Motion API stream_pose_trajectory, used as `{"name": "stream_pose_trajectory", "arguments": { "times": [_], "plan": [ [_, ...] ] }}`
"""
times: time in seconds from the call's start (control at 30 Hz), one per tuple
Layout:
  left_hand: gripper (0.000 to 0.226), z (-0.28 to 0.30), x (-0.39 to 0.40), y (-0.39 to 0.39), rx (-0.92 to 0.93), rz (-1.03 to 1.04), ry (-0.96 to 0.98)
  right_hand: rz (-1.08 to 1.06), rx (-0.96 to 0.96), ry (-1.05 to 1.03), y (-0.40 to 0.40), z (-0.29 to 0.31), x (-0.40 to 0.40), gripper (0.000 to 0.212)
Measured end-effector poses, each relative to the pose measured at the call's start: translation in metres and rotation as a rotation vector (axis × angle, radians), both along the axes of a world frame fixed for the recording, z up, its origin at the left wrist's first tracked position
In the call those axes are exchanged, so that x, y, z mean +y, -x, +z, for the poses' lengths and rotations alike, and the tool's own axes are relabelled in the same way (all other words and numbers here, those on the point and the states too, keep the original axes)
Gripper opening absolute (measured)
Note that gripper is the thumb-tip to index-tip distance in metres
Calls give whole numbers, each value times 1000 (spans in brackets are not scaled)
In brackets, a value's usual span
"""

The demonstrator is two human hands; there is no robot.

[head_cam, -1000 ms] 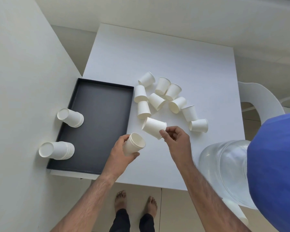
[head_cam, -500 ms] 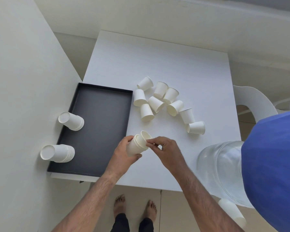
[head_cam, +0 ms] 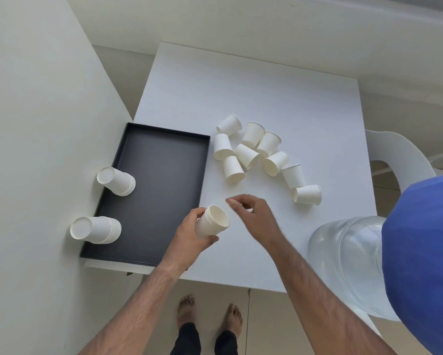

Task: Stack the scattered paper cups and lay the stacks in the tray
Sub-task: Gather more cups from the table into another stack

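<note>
My left hand (head_cam: 189, 235) grips a small stack of white paper cups (head_cam: 212, 224) over the table's near edge, beside the black tray (head_cam: 153, 190). My right hand (head_cam: 251, 213) hovers just right of that stack, fingers loosely curled and holding nothing. Several loose white cups (head_cam: 251, 155) lie scattered on the white table (head_cam: 253, 98) beyond my hands. Two finished stacks lie on their sides at the tray's left edge, a far stack (head_cam: 116, 181) and a near stack (head_cam: 96, 229).
A wall (head_cam: 36, 149) rises directly left of the tray. A large clear water bottle (head_cam: 348, 262) stands at the table's right front corner, with a white chair (head_cam: 399, 160) behind it. A blue object (head_cam: 425, 252) fills the right edge. My bare feet (head_cam: 210, 319) are below.
My right hand pushed a loose cup into the one held by my left hand, then let go and drew away to the right. The left hand keeps holding the stack.
</note>
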State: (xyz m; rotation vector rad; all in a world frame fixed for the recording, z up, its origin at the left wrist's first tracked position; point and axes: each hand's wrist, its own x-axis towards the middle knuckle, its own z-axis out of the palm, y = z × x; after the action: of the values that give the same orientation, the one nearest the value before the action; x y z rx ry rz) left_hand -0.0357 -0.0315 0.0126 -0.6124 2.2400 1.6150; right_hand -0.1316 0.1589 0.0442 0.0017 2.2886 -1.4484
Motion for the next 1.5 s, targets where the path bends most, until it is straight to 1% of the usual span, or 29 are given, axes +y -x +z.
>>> {"name": "stream_pose_trajectory", "arguments": {
  "times": [0.1,0.17,0.27,0.37,0.5,0.63,0.77,0.83,0.9,1.0,1.03,1.13,1.2,1.37,1.5],
  "plan": [
    [75,1,0,-1,-3,-7,3,-155,-104,58,23,-7,-8,10],
    [75,1,0,-2,-1,-9,6,-211,-168,78,36,-15,-16,9],
    [74,1,-2,-3,-2,-2,3,-276,-250,123,53,-27,-27,15],
    [73,1,-4,-4,-1,-3,2,-393,-314,183,67,-35,-35,23],
    [72,1,-6,-6,1,1,11,-523,-350,257,81,-46,-39,27],
    [73,0,-8,-7,-6,8,9,-600,-377,279,87,-55,-36,30],
    [73,0,-9,-8,-10,10,8,-681,-358,333,87,-58,-33,25],
    [73,0,-10,-9,-7,15,11,-698,-313,340,83,-58,-30,27],
    [73,0,-10,-9,-5,20,4,-684,-253,329,76,-56,-26,24],
    [72,2,-9,-10,-3,19,1,-634,-151,288,63,-50,-20,15],
    [72,2,-8,-10,-1,17,3,-618,-116,268,58,-47,-18,17],
    [73,3,-7,-10,-2,21,-2,-550,-23,214,42,-32,-11,30],
    [74,3,-7,-10,-5,33,-10,-470,30,192,29,-19,-6,33],
    [71,9,-6,-9,1,78,-21,-279,133,220,-3,12,3,22],
    [71,13,-5,-8,21,79,-9,-141,156,147,-18,26,9,16]
  ]
}}
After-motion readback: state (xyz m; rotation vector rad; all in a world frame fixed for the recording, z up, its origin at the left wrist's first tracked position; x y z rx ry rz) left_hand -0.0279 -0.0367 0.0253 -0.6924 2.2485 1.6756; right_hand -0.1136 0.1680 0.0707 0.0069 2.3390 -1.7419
